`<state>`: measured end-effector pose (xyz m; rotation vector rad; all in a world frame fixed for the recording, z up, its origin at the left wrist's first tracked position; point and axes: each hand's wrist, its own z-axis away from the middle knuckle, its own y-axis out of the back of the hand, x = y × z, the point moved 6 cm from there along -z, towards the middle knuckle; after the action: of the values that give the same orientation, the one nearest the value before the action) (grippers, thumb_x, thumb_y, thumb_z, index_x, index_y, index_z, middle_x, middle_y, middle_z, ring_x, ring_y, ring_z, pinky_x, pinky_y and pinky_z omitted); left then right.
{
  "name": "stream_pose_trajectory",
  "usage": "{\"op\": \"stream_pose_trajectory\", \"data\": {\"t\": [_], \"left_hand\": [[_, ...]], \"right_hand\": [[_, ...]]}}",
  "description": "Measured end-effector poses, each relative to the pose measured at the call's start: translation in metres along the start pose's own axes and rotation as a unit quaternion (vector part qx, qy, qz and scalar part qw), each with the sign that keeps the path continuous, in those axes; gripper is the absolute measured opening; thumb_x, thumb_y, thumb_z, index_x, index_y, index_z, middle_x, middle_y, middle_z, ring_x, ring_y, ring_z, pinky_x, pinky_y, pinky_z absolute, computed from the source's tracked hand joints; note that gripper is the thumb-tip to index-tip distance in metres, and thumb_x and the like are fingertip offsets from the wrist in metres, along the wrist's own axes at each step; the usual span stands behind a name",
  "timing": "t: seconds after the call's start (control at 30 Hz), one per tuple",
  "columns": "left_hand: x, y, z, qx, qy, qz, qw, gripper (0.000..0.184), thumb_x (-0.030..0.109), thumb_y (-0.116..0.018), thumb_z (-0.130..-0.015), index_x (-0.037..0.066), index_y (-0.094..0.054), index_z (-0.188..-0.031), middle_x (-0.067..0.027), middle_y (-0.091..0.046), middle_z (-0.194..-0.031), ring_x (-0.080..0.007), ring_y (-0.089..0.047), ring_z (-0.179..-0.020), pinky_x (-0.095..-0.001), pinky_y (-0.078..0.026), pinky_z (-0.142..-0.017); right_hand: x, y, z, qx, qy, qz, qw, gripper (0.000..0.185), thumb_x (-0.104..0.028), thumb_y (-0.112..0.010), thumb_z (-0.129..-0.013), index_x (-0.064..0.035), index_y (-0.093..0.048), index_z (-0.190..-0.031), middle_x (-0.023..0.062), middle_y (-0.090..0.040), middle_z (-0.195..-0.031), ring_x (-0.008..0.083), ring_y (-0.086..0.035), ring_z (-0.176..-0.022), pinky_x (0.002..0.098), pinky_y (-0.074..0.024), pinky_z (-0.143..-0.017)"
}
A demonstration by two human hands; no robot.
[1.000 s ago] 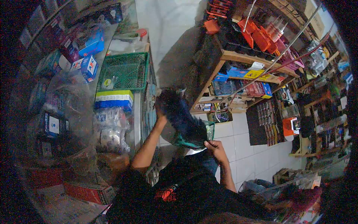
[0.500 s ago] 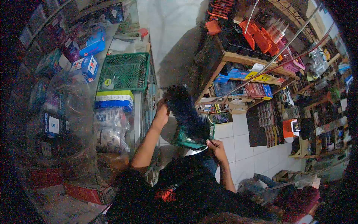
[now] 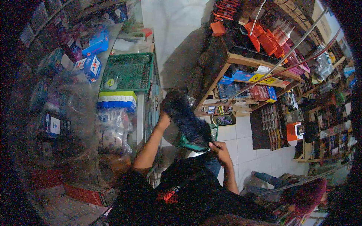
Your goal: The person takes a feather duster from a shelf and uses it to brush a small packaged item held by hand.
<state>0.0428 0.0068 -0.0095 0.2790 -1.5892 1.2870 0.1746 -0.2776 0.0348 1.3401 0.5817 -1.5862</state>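
Observation:
A dark, bushy feather duster [image 3: 188, 118] spans the space in front of my body, its lower end over a small green basket [image 3: 194, 147]. My left hand [image 3: 164, 119] is closed at the duster's upper left end, with the fingertips partly hidden by the dark fibres. The basket's right rim is pinched between the thumb and fingers of my right hand [image 3: 220, 150]. Most of the basket's inside is covered by the duster.
On the left counter are a larger green basket [image 3: 128, 69], an ABC box [image 3: 88, 67] and plastic-wrapped goods [image 3: 113, 130]. A wooden shelf [image 3: 222, 75] with orange trays [image 3: 264, 41] stands ahead to the right. A person in maroon [image 3: 309, 196] is at lower right.
The duster's upper end has dipped slightly and moved left, and its fibres have shifted. My right hand stays on the basket rim. The person at lower right has moved.

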Motion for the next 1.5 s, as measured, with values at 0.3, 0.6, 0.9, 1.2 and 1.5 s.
{"op": "stream_pose_trajectory", "data": {"t": [0.3, 0.6, 0.9, 1.2, 1.5], "left_hand": [[-0.015, 0.026, -0.028, -0.003, -0.141, -0.319, 0.937, 0.041, 0.012, -0.064, -0.087, 0.004, -0.055, -0.126, -0.0052, -0.061, -0.117, -0.0177, -0.055, -0.110, -0.0321, -0.042, -0.096], [0.036, -0.027, 0.003, -0.055, -0.096, -0.250, 0.962, 0.041, 0.018, -0.059, -0.092, 0.004, -0.052, -0.130, -0.0051, -0.061, -0.121, -0.0154, -0.055, -0.111, -0.0313, -0.043, -0.095], [0.017, -0.011, -0.007, 0.025, -0.115, -0.235, 0.965, 0.044, 0.011, -0.066, -0.083, 0.003, -0.054, -0.124, -0.0056, -0.060, -0.118, -0.0163, -0.058, -0.104, -0.0316, -0.046, -0.092], [0.013, -0.008, -0.006, -0.025, -0.104, -0.041, 0.993, 0.034, 0.011, -0.067, -0.084, 0.000, -0.061, -0.116, -0.0041, -0.065, -0.105, -0.0141, -0.060, -0.094, -0.0286, -0.047, -0.083], [0.010, -0.015, -0.005, -0.062, -0.021, 0.027, 0.998, 0.038, 0.003, -0.060, -0.084, 0.002, -0.056, -0.122, -0.0057, -0.063, -0.109, -0.0163, -0.061, -0.098, -0.0315, -0.050, -0.087]], "right_hand": [[0.011, 0.001, -0.005, 0.045, -0.046, -0.010, 0.998, 0.036, -0.027, -0.064, -0.093, -0.0086, -0.053, -0.063, -0.0098, -0.042, -0.061, 0.0033, -0.033, -0.056, 0.0244, -0.0244, -0.051], [0.001, 0.005, 0.000, 0.013, -0.039, -0.012, 0.999, 0.039, -0.030, -0.065, -0.092, -0.0092, -0.053, -0.061, -0.0089, -0.043, -0.058, 0.0036, -0.034, -0.054, 0.0253, -0.0241, -0.049], [-0.009, 0.001, 0.007, 0.006, -0.091, -0.045, 0.995, 0.036, -0.029, -0.065, -0.092, -0.0114, -0.055, -0.062, -0.0091, -0.043, -0.058, 0.0034, -0.034, -0.053, 0.0252, -0.0243, -0.049], [0.015, 0.005, 0.000, -0.026, -0.058, -0.034, 0.997, 0.037, -0.030, -0.064, -0.093, -0.0122, -0.054, -0.062, -0.0089, -0.043, -0.058, 0.0038, -0.033, -0.051, 0.0253, -0.0225, -0.047], [-0.029, 0.004, 0.017, 0.019, -0.079, -0.066, 0.995, 0.041, -0.033, -0.063, -0.093, -0.0124, -0.049, -0.060, -0.0085, -0.039, -0.056, 0.0050, -0.030, -0.050, 0.0269, -0.0216, -0.047]]}}
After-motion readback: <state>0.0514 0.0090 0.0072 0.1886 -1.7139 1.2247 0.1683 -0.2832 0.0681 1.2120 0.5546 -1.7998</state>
